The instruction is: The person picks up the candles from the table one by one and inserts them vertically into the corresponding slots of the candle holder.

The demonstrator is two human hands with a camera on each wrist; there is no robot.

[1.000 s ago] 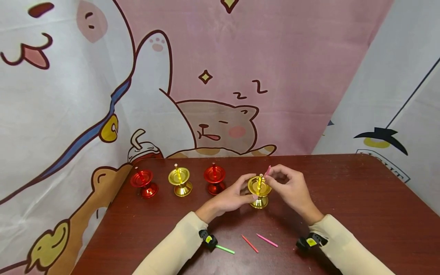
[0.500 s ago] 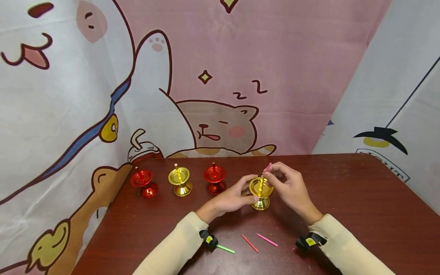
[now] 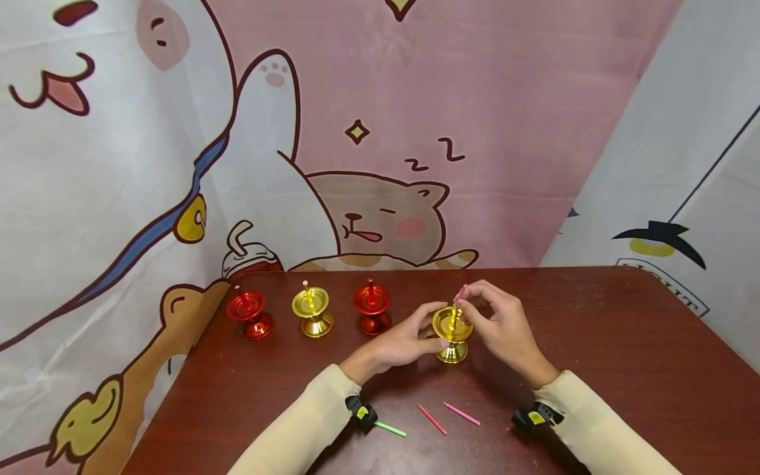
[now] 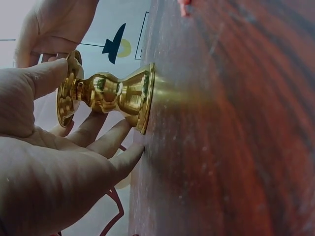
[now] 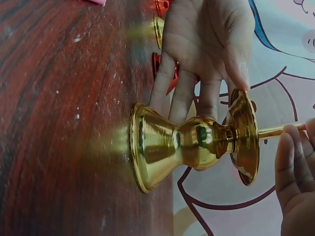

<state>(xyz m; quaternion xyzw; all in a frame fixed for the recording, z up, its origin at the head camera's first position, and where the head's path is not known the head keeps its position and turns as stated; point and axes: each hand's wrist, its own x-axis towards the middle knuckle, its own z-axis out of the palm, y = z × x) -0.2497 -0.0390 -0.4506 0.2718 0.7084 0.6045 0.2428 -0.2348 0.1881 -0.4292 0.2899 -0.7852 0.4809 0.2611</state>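
Observation:
A shiny gold candle holder stands on the table, with a thin gold tube rising from its dish. My left hand grips it from the left, thumb on the dish rim and fingers behind the stem, as the left wrist view also shows. At the tube's top, my right hand pinches a slim pink candle between thumb and fingers. Those fingertips cover the spot where candle and tube meet. In the right wrist view the tube runs up to the right fingertips.
Left of my hands stand a red holder, a gold holder and another red holder in a row. Nearer me lie a green candle, a red candle and a pink candle. A printed curtain hangs behind the table.
The held gold holder has shifted slightly right and nearer. My right fingertips and the pink candle have come over the tube's top. The loose candles lie as before.

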